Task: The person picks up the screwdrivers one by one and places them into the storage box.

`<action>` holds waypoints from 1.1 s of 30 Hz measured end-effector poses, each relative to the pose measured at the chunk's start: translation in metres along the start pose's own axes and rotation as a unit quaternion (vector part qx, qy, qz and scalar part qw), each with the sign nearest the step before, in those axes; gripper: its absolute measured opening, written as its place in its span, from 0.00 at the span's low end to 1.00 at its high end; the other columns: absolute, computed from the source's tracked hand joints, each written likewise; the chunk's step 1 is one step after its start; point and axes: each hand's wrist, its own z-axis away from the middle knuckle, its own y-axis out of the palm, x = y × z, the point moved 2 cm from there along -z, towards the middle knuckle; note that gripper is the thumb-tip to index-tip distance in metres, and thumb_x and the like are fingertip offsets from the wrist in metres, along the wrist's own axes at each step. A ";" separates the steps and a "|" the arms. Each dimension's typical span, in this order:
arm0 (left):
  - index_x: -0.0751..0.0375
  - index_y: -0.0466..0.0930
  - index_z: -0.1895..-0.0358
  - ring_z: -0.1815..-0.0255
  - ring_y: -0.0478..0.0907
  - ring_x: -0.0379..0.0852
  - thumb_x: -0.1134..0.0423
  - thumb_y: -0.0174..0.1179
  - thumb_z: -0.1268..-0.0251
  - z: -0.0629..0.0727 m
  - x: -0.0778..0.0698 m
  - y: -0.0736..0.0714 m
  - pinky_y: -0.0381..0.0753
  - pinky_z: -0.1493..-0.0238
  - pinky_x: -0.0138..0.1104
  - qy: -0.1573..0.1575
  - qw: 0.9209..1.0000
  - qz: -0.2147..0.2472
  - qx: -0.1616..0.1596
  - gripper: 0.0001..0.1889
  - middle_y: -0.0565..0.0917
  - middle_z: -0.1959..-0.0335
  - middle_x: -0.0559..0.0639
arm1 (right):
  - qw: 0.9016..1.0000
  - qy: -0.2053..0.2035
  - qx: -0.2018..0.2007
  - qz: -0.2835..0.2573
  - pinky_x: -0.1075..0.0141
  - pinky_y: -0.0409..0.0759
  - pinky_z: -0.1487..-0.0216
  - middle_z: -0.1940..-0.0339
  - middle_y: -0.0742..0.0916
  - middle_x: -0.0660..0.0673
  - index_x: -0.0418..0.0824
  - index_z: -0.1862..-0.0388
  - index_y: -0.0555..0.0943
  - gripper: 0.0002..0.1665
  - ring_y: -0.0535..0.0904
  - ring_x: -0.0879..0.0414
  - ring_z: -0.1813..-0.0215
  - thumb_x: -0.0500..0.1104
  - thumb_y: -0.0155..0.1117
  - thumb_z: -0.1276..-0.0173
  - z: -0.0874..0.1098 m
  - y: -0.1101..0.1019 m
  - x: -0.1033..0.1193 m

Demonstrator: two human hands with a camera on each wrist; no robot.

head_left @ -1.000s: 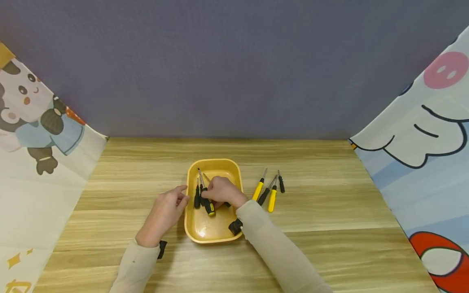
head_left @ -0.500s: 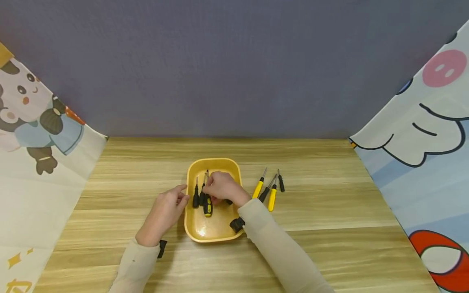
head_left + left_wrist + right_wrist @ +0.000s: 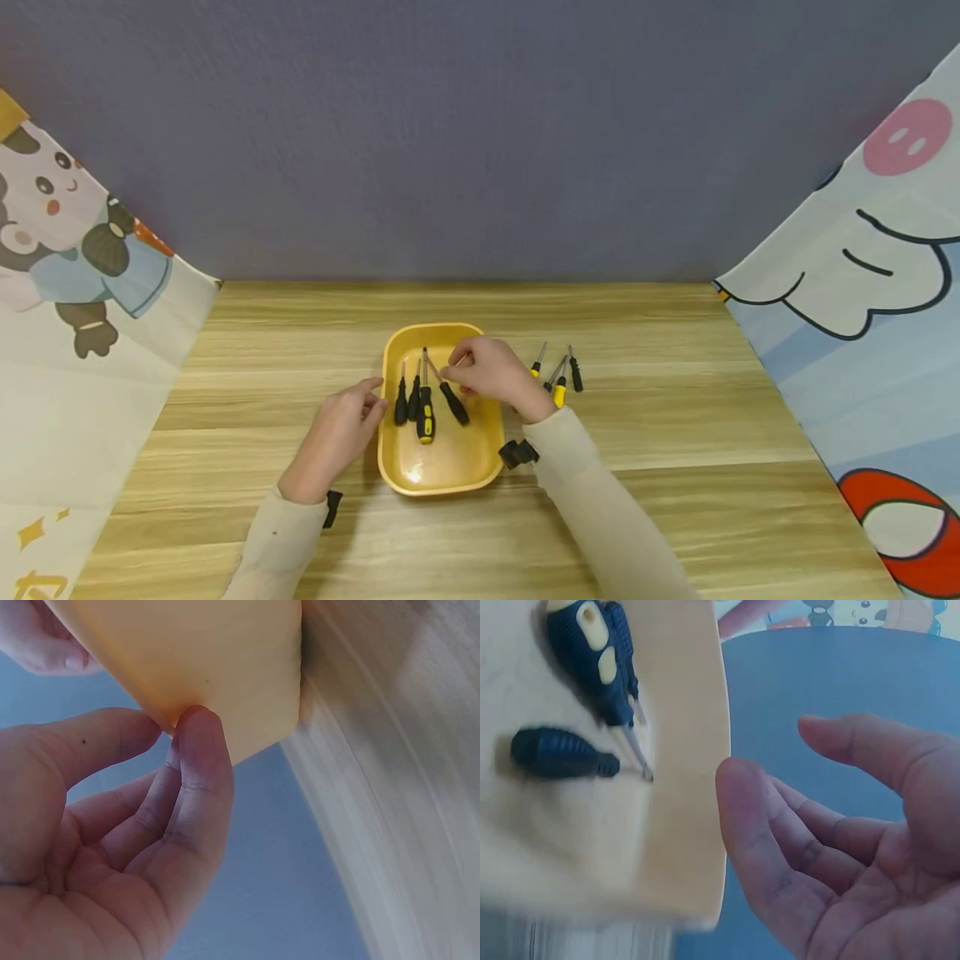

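Note:
In the head view a yellow plastic tray (image 3: 442, 475) holds several screwdrivers. Two slim black screwdrivers (image 3: 401, 407) lie at its left, beside a larger black-and-yellow screwdriver (image 3: 425, 417). Another black screwdriver (image 3: 454, 403) lies slanted on the right, its shaft tip close to the larger one's shaft. My right hand (image 3: 491, 371) hovers over the tray's right rim, thumb and index finger apart with nothing between them, as the right wrist view confirms. With thumb and index fingertip, my left hand (image 3: 127, 825) pinches the tray's left rim.
Right of the tray, more screwdrivers lie on the wooden table (image 3: 675, 375): yellow-handled ones (image 3: 560, 392) partly hidden by my right hand and a small black one (image 3: 576, 373). A grey panel (image 3: 465, 150) stands behind the table, with cartoon-printed sheets at both sides.
My right hand has let go of the black-and-yellow screwdriver, which now lies straight beside the slim black ones, and has moved right, uncovering the slanted one. My left hand has stayed put.

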 end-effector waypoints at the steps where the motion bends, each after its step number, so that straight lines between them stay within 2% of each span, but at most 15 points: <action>1: 0.71 0.73 0.43 0.73 0.77 0.41 0.67 0.59 0.36 0.000 0.000 0.000 0.77 0.76 0.28 -0.001 1.000 -0.001 0.000 0.20 0.84 0.68 0.54 | 1.000 0.000 -0.004 0.004 0.59 0.80 0.69 0.73 0.85 0.43 0.41 0.57 0.80 0.15 0.83 0.44 0.70 0.50 0.63 0.35 0.002 -0.003 -0.002; 5: 0.72 0.73 0.42 0.73 0.77 0.40 0.67 0.59 0.36 0.000 -0.001 -0.001 0.76 0.76 0.28 -0.005 1.000 -0.001 0.003 0.20 0.83 0.67 0.54 | 1.000 0.003 -0.022 0.012 0.63 0.78 0.74 0.73 0.85 0.46 0.42 0.57 0.80 0.15 0.83 0.47 0.71 0.51 0.63 0.35 0.012 -0.012 -0.012; 9: 0.71 0.73 0.42 0.74 0.76 0.40 0.66 0.59 0.36 0.000 -0.001 0.000 0.76 0.76 0.28 -0.011 1.000 -0.002 0.006 0.20 0.83 0.67 0.53 | 0.999 0.005 -0.043 0.007 0.62 0.79 0.75 0.69 0.85 0.45 0.44 0.56 0.80 0.15 0.82 0.49 0.72 0.51 0.63 0.35 0.022 -0.021 -0.023; 16: 0.70 0.73 0.42 0.75 0.75 0.39 0.66 0.59 0.36 -0.001 -0.001 0.000 0.75 0.77 0.29 -0.012 1.000 -0.007 0.006 0.20 0.83 0.67 0.53 | 0.997 0.010 -0.079 -0.017 0.56 0.82 0.70 0.66 0.83 0.46 0.43 0.58 0.80 0.12 0.82 0.47 0.72 0.49 0.63 0.35 0.036 -0.037 -0.055; 20: 0.70 0.73 0.42 0.75 0.75 0.39 0.65 0.59 0.35 0.000 0.000 0.001 0.75 0.77 0.28 -0.014 1.000 -0.005 0.009 0.20 0.83 0.67 0.52 | 0.994 0.035 -0.091 -0.043 0.55 0.83 0.68 0.64 0.83 0.41 0.41 0.56 0.80 0.14 0.82 0.46 0.69 0.49 0.63 0.35 0.045 -0.044 -0.077; 24: 0.70 0.72 0.41 0.75 0.75 0.39 0.65 0.59 0.35 0.000 0.000 0.000 0.75 0.77 0.27 -0.016 1.000 -0.002 0.012 0.21 0.83 0.67 0.52 | 0.992 0.060 -0.098 -0.046 0.56 0.83 0.68 0.64 0.83 0.37 0.38 0.56 0.80 0.14 0.82 0.45 0.68 0.46 0.62 0.34 0.053 -0.048 -0.095; 33: 0.69 0.73 0.42 0.75 0.75 0.39 0.65 0.59 0.36 0.001 -0.001 0.000 0.75 0.76 0.28 -0.016 1.000 0.000 0.008 0.21 0.83 0.67 0.52 | 0.988 0.090 -0.121 -0.043 0.56 0.82 0.69 0.68 0.84 0.38 0.36 0.56 0.80 0.14 0.82 0.45 0.71 0.46 0.62 0.33 0.065 -0.052 -0.127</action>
